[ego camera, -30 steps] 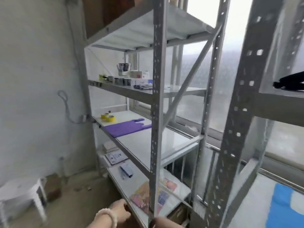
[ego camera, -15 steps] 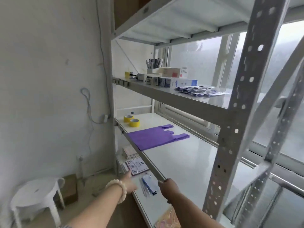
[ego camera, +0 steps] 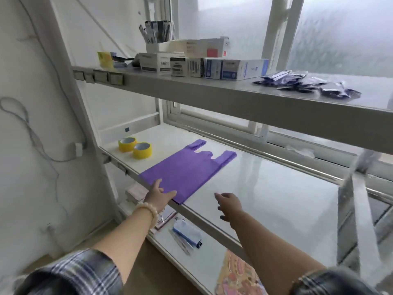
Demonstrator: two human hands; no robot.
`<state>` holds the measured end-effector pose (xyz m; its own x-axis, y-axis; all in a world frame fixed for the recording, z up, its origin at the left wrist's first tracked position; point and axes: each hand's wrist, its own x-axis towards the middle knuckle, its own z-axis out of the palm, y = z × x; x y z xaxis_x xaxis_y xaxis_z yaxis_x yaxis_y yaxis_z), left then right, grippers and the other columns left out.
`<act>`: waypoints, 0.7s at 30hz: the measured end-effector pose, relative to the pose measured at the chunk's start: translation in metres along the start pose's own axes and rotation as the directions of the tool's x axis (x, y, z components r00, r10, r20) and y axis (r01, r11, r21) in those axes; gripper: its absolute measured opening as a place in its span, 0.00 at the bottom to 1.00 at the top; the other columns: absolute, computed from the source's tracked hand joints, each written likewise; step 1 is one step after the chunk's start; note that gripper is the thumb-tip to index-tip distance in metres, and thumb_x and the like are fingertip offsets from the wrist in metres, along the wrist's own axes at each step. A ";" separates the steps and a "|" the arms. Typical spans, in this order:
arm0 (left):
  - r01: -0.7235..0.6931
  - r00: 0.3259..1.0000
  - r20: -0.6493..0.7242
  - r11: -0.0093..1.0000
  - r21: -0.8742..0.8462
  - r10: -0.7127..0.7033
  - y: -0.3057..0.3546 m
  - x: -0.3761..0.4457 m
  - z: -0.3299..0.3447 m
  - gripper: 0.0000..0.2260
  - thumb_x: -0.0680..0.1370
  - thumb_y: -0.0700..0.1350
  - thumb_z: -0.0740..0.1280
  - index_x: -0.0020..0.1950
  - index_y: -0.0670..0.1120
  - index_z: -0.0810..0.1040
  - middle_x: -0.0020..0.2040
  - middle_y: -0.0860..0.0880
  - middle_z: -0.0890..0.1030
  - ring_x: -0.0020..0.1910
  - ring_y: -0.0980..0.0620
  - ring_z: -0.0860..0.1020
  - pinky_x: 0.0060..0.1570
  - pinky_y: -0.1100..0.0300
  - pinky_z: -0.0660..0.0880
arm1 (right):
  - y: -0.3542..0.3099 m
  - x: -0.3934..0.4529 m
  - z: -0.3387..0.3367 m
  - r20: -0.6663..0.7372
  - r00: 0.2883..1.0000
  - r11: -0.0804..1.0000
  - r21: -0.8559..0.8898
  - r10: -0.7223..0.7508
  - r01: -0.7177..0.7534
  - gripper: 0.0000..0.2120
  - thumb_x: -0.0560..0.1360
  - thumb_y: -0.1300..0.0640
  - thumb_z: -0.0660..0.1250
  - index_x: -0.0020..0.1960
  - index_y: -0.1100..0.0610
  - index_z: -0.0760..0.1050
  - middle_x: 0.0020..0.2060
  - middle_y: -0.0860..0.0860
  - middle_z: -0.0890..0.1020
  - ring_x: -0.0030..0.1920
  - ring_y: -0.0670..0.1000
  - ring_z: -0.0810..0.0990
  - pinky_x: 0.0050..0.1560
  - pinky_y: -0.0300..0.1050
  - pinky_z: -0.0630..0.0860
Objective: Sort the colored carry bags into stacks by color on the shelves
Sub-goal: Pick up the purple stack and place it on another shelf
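A flat stack of purple carry bags (ego camera: 187, 171) lies on the white middle shelf (ego camera: 265, 188), handles pointing toward the window. My left hand (ego camera: 158, 195) reaches to the stack's near corner at the shelf's front edge, thumb on top of the bags and fingers at their edge. My right hand (ego camera: 229, 204) hovers over the bare shelf just right of the stack, fingers relaxed and holding nothing.
Two yellow tape rolls (ego camera: 136, 146) sit behind the bags at the shelf's left end. The upper shelf (ego camera: 234, 96) carries boxes (ego camera: 202, 64) and dark packets (ego camera: 306, 83). The lower shelf holds a blue pouch (ego camera: 187, 233) and printed papers (ego camera: 238, 275). A grey upright (ego camera: 359, 209) stands at the right.
I have stepped closer and raised both hands from below the shelf's edge up to the middle shelf. My left hand has reached the purple stack's near corner.
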<state>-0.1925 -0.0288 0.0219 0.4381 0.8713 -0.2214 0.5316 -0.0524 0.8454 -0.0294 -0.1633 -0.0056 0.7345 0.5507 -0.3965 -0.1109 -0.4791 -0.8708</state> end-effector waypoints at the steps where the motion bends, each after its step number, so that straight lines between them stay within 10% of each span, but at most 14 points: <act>1: -0.001 1.000 0.004 1.000 -0.007 0.001 0.001 0.013 -0.001 0.33 0.75 0.47 0.69 0.75 0.47 0.57 0.66 0.43 0.70 0.53 0.47 0.73 0.48 0.60 0.73 | -0.003 0.010 0.006 -0.010 1.000 1.000 0.013 0.004 -0.004 0.23 0.77 0.49 0.63 0.68 0.59 0.67 0.44 0.53 0.75 0.46 0.53 0.75 0.32 0.39 0.71; 10: 0.051 0.997 0.051 0.998 0.047 -0.054 -0.003 0.129 -0.029 0.25 0.76 0.45 0.68 0.70 0.43 0.65 0.67 0.42 0.71 0.63 0.43 0.74 0.61 0.56 0.69 | -0.042 0.102 0.055 -0.075 0.994 0.954 -0.296 -0.073 0.048 0.26 0.73 0.53 0.70 0.67 0.61 0.68 0.58 0.58 0.79 0.56 0.57 0.79 0.50 0.43 0.73; 21: -0.004 0.999 0.051 0.935 0.354 -0.016 -0.019 0.249 -0.046 0.20 0.74 0.46 0.69 0.64 0.41 0.73 0.63 0.42 0.75 0.62 0.44 0.75 0.61 0.57 0.69 | -0.058 0.162 0.087 -0.320 0.938 0.971 -0.149 0.132 -0.187 0.23 0.75 0.58 0.67 0.68 0.64 0.67 0.63 0.58 0.75 0.63 0.58 0.75 0.61 0.45 0.70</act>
<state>-0.1272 0.2113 -0.0268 0.4663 0.8458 -0.2593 0.7522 -0.2248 0.6194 0.0381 0.0133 -0.0449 0.8890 0.2346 -0.3933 -0.1455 -0.6697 -0.7282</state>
